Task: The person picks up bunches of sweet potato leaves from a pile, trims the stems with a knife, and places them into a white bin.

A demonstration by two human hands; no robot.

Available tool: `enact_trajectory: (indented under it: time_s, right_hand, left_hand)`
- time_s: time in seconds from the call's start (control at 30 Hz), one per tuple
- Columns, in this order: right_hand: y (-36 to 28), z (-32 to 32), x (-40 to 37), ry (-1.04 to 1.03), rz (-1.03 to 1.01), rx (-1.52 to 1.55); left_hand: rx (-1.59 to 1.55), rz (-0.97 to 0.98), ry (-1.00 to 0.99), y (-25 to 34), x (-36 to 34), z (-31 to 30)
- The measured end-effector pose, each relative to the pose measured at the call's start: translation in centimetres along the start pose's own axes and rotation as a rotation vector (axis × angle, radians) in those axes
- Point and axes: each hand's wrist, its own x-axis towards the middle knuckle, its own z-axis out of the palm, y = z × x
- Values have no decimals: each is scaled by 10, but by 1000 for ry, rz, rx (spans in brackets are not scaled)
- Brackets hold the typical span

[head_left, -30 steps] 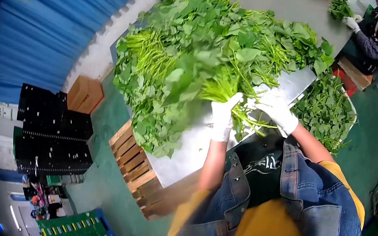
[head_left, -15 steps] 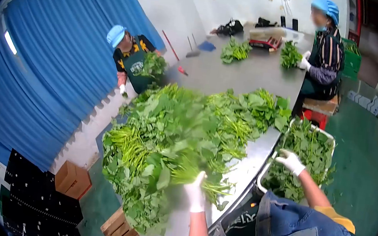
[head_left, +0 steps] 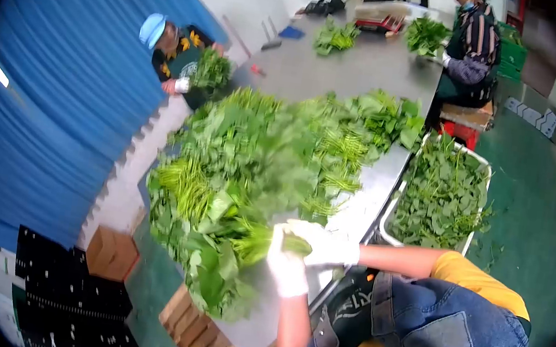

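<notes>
Bunch of long pale-green stalks with broad green leaves (head_left: pixel 251 242) lies across the near part of the table, stalk ends toward the person, leaves pointing away and to the left. The white-gloved left hand (head_left: pixel 285 264) is wrapped around the stalks, its fingers closed on them, probably because a grip there gathers the bunch without crushing leaves. The white-gloved right hand (head_left: pixel 326 244) meets it over the stalk ends, perhaps to even or steady them; glare hides whether its fingers are closed. Where the bunch's leaves stop and the broad heap of leafy greens (head_left: pixel 235 126) starts is hard to tell; the heap's middle is blurred.

This heap covers much of the grey metal table (head_left: pixel 331 86) and stands between the hands and its far end. To the right, just beyond the table's edge, a white-rimmed basket (head_left: pixel 388 219) of loose greens sits within easy reach, though the right forearm crosses in front of it. Across the heap, a co-worker in a blue cap (head_left: pixel 152 30) holds another bunch (head_left: pixel 212 71); a co-worker in a striped top (head_left: pixel 476 41) sits at the right edge.
</notes>
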Motion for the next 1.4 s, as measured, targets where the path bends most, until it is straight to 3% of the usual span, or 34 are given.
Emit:
enact_trajectory:
  time_s: [0.03,0.1,0.17,0.23,0.3,0.33,0.37,0.43,0.47,0.5,0.57,0.63,0.7,0.77,0.83,0.9,0.93,0.97,1.03,1.07,1.1,1.13,1.2,1.23,1.27,1.33,1.37,1.4]
  right_hand:
    - [-21,-9,11,-123,138,0]
    - [-11,7,7,-147,201,290]
    - [-20,12,19,-238,399,-44]
    - [63,78,17,-40,809,-332]
    - [32,25,29,-74,155,53]
    - [24,19,40,-146,230,-185]
    - [14,16,46,-212,293,-430]
    - [-11,14,52,-310,348,-401]
    - [-6,21,47,-297,168,-374]
    - [-2,28,40,-279,-9,-339]
    - [-1,45,32,-433,-198,-160]
    - [-24,46,40,-511,-248,-238]
    - [-23,57,43,-538,-453,-277]
    - [-33,73,42,-673,-256,-380]
    - [-33,87,43,-799,-259,-477]
    - [-46,78,48,-547,-585,-345]
    - [-51,73,54,-475,-524,-266]
    - [-34,75,60,-322,-447,-76]
    - [-9,61,54,-157,135,140]
    - [12,58,52,-88,109,-50]
    - [29,60,43,-167,79,-157]
    - [22,59,35,-332,145,-242]
    - [20,77,11,-583,263,-388]
    - [34,89,-4,-662,322,-456]
    - [19,84,-8,-610,268,-524]
    - [100,133,-34,-668,92,-687]
    - [134,159,-45,-434,68,-724]
    - [117,146,-38,-480,106,-536]
  left_hand:
    - [153,118,83,4,-6,4]
    - [250,187,154,9,-6,-5]
    - [252,194,204,8,7,-36]
    - [269,141,95,9,17,-69]
    - [394,-39,12,12,3,-84]
    - [976,11,173,50,-51,-6]
    - [604,119,-44,28,-38,-57]
    - [2034,889,-257,44,-45,-64]
    - [1812,282,-75,67,-50,-41]
    - [2239,865,-96,45,-14,-93]
    - [2383,1023,-96,95,-40,-67]
    - [2364,959,-111,97,-45,-92]
    - [2344,883,-138,101,-55,-106]
    - [2361,704,-140,102,-68,-119]
    - [2394,791,-123,98,-73,-137]
    - [2560,448,-10,92,-74,-151]
    - [2455,459,143,94,-79,-161]
    - [2347,725,263,102,-93,-164]
    - [2049,686,524,116,-131,-148]
    - [1930,576,677,122,-149,-138]
    - [1855,460,695,128,-161,-151]
    - [1551,415,742,126,-168,-166]
    - [1281,407,729,120,-178,-212]
    - [1009,335,693,118,-185,-185]
    - [881,357,681,110,-185,-176]
    - [760,387,701,94,-183,-156]
    - [702,331,607,88,-183,-172]
    - [699,350,616,82,-182,-170]
